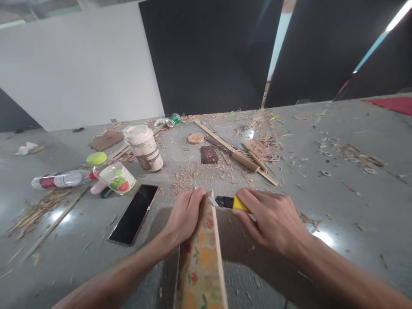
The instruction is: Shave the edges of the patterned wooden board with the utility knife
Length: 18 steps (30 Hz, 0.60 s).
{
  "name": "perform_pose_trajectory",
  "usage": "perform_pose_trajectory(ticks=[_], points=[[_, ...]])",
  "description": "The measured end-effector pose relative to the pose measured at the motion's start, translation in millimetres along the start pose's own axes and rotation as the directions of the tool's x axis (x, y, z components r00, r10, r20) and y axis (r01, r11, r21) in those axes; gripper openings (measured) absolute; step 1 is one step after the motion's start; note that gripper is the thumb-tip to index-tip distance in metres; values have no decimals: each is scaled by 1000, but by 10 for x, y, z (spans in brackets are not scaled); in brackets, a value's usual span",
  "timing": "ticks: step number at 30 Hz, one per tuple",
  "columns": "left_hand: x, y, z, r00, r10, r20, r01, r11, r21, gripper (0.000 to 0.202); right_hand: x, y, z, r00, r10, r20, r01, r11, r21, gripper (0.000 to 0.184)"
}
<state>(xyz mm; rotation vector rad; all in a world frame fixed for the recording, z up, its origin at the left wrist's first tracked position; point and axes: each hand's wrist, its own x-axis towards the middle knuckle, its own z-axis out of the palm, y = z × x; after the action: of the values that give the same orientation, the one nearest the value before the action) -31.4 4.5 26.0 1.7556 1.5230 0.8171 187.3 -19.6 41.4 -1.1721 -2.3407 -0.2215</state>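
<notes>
My left hand [184, 214] is closed around the far end of a long flat board [201, 262] covered in flower-patterned paper, which runs from the bottom edge up the middle. My right hand [273, 221] grips a yellow and black utility knife [229, 202]. The knife's blade tip touches the top right edge of the board, close to my left fingertips.
A black phone [134, 213] lies left of the board. Behind it are a paper cup [144, 148], a clear plastic cup [116, 177], a lying bottle [61, 179] and a green can [173, 120]. Bamboo sticks [236, 153], wood pieces and shavings litter the grey floor beyond.
</notes>
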Motion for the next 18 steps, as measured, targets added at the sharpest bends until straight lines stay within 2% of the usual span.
perform_pose_trajectory(ticks=[2,3,5,7,10,12,14,18], points=[[-27,1,-19,1000,-10,-13,10,1000,-13,49,-7,33,7,1000,-12,9,12,1000,3,36],[-56,6,-36,1000,25,-18,-24,1000,13,48,-11,88,8,1000,12,15,-12,1000,-8,36],[-144,27,-78,993,120,-23,-118,990,76,45,-20,276,1,988,154,30,-152,986,-63,37],[-242,59,-117,992,127,-15,-127,991,38,46,-27,509,-18,933,359,16,-354,925,-142,36],[-321,92,-142,983,178,41,-180,982,48,52,-36,695,-41,902,428,-56,-431,892,-138,39],[-311,85,-135,977,215,12,-215,972,96,50,-39,616,-40,925,377,-53,-379,925,-36,37],[-274,57,-121,979,200,-41,-193,973,129,47,-47,417,-35,963,268,-21,-265,960,93,32],[-214,1,-97,987,158,-24,-152,975,161,52,-78,32,-52,999,39,29,-45,965,257,22]])
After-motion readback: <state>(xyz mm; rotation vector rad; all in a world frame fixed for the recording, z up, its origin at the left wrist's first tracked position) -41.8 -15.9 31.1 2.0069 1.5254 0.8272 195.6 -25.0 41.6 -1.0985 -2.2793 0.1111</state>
